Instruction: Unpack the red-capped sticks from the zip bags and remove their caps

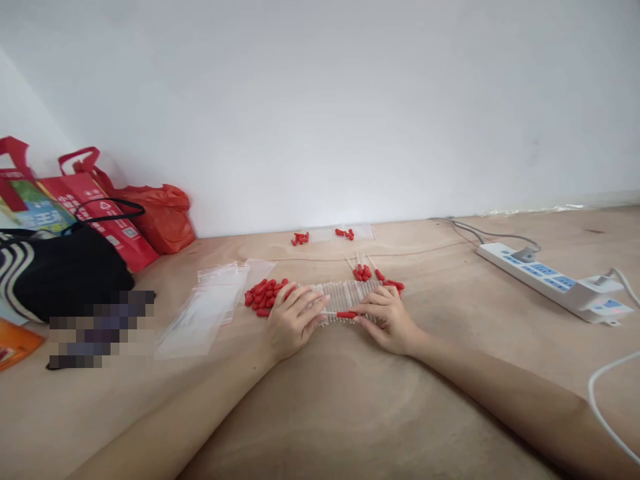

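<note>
My right hand (387, 319) is closed, pinching the end of a red rubber bulb (346, 315). The bulb meets a thin clear glass dropper tube (330, 313), whose other end is between the fingers of my left hand (296, 317). Under and behind both hands lies a row of clear glass tubes (345, 292). A heap of red rubber bulbs (263, 293) sits against the left hand's far side. Beyond the right hand lie several droppers with red bulbs (363, 272) on their ends, their thin tubes pointing toward the wall.
Clear zip bags (200, 320) lie left of the bulb heap. Another bag with red-bulbed droppers (323, 235) rests near the wall. A white power strip (540, 273) with cables is at right. Red shopping bags (105, 213) and a black bag (70, 273) stand at left.
</note>
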A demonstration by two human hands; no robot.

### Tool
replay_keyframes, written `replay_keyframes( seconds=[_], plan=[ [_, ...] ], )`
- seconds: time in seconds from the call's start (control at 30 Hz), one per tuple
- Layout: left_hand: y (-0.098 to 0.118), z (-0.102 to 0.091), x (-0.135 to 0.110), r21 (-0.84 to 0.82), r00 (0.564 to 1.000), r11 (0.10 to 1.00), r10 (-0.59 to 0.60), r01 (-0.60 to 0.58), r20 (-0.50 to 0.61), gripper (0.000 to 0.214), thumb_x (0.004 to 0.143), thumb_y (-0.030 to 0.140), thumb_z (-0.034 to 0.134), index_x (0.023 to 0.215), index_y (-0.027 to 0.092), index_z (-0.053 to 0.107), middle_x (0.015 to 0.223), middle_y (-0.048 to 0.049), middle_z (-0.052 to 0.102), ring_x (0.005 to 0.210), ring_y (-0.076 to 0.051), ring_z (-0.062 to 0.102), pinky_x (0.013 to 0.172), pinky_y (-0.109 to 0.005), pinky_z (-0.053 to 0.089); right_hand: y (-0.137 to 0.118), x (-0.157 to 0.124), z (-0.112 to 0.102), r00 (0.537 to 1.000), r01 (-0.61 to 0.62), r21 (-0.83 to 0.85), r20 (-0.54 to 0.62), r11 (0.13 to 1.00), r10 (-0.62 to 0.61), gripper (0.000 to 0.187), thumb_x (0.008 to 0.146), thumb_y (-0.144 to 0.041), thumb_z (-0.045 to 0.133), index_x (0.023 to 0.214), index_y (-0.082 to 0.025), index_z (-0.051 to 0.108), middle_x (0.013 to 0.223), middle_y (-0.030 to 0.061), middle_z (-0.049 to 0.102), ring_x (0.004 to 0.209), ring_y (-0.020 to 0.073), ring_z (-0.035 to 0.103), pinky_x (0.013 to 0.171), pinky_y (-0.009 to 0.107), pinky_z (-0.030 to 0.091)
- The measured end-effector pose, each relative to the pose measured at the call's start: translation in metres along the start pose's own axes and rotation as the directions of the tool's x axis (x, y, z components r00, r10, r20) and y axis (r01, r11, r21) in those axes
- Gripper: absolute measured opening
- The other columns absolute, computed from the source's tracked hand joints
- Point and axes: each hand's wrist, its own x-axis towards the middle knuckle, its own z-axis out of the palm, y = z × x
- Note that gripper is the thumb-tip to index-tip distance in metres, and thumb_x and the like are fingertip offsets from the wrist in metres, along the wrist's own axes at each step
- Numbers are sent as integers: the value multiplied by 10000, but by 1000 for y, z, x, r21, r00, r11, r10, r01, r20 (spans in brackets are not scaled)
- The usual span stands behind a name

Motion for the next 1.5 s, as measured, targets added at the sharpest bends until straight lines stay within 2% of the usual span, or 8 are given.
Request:
replay_keyframes(
  seconds=[0.1,0.23,0.3,0.5,0.9,1.23,1.37,1.5],
  plan=[
    [2,0,-1,-17,1000,1000,21,-21,-6,129,804,197,532,910,214,603,698,26,655,709,-138,548,830,-368,338,-4,2,5,999,47,-4,16,999,-47,180,794,-257,518,936,-262,629,752,0,611,735,140,483,732,338,282],
    [4,0,-1,5,999,999,35,-35,-10,107,822,194,504,781,196,602,609,37,619,651,-118,523,784,-342,329,-7,6,10,995,91,-52,-38,995,-93,210,755,-350,568,921,-236,628,804,12,618,762,144,489,753,348,270],
    [6,-2,0,20,999,998,52,-52,-12,119,826,188,495,762,193,595,600,42,609,649,-112,523,789,-341,321,-8,7,12,989,124,-91,-69,988,-130,203,765,-378,557,885,-233,633,767,3,618,745,135,485,766,349,260],
    [7,-8,-2,34,995,995,96,-97,26,119,821,175,483,764,194,586,602,41,606,637,-107,523,777,-339,320,-13,7,11,978,182,-172,-65,968,-196,162,810,-288,494,772,-230,640,602,-23,568,674,118,450,792,359,235],
    [12,-12,-3,8,992,992,126,-126,10,109,831,184,474,761,180,558,600,47,616,622,-100,531,772,-330,321,-14,1,5,960,257,-127,-78,958,-268,169,785,-239,476,723,-214,631,572,-25,535,645,115,439,828,385,227],
    [13,-11,-2,-31,990,989,142,-143,-13,89,827,178,486,772,178,556,592,49,608,627,-99,547,748,-320,325,-16,2,4,955,287,-145,-31,947,-294,186,741,-230,434,611,-185,559,539,-25,464,623,116,416,827,392,239],
    [1,-19,-8,-13,997,998,66,-66,-40,143,824,135,461,719,178,546,584,35,597,596,-106,532,698,-315,344,-8,-3,-4,968,228,-169,-68,959,-242,202,721,-226,431,542,-185,515,509,-27,438,593,114,412,816,381,256],
    [-12,-20,-18,13,998,998,-64,64,-30,115,828,151,461,787,175,565,635,-1,589,588,-116,516,605,-267,388,-1,-4,-9,989,73,-165,-112,984,-92,175,791,-270,449,717,-208,596,623,-14,557,642,115,483,830,357,248]
  ],
)
